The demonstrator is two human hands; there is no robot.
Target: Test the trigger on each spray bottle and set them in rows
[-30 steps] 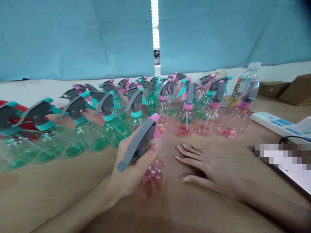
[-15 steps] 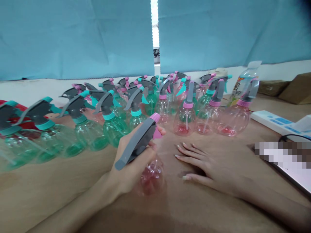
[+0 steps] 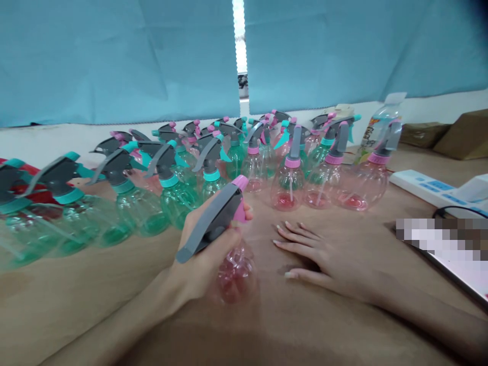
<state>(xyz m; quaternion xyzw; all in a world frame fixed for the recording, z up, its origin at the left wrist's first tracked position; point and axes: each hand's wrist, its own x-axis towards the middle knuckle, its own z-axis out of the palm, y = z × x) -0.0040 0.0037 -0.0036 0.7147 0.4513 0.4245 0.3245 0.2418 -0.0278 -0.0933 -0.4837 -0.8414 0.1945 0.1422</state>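
Observation:
My left hand [image 3: 208, 254] is wrapped round the neck of a pink spray bottle [image 3: 236, 279] with a grey head, a pink nozzle and a pink trigger. The bottle stands on the brown table [image 3: 297, 325] in front of me, its collar hidden by my fingers. To its right my right hand [image 3: 310, 251] lies flat on the table, palm down, fingers spread, holding nothing. Just beyond that hand is a clear pink spray bottle [image 3: 287, 190] with a pink collar. Left of my left hand stands a green spray bottle [image 3: 179, 201] with a turquoise collar.
Several more green spray bottles [image 3: 147, 218] line the left, with mixed pink and green ones behind. At right are a labelled drink bottle [image 3: 381, 127], a white power strip [image 3: 423, 190], a phone-like device [image 3: 453, 269] and a cardboard box [image 3: 467, 134]. A blue curtain [image 3: 114, 61] hangs behind.
The view has shifted slightly. The pink trigger in my left hand now sits closer to the grey head. My right hand stays flat in the same spot.

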